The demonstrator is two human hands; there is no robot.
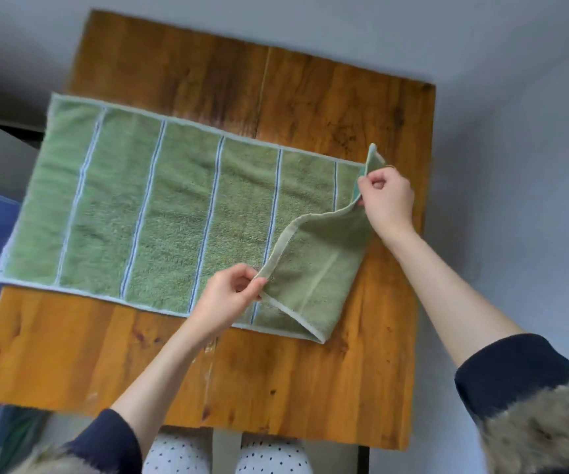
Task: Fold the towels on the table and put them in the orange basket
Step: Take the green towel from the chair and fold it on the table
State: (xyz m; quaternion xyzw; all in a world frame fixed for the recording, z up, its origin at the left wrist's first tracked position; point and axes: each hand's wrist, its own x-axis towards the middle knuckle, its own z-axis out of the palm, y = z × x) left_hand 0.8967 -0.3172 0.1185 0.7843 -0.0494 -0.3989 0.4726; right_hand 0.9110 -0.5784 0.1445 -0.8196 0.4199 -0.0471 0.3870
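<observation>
Head view looks steeply down, seemingly close, at table (310, 388).

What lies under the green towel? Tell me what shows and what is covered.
The green towel lies flat on the wooden table. The right hand and left hand pinch its turned-over right end. Anything beneath the towel is hidden.

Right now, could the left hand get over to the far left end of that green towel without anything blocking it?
Probably yes. The table and flat towel between the left hand and that end look bare. But it pinches a lifted corner and would have to carry or drop it.
</observation>
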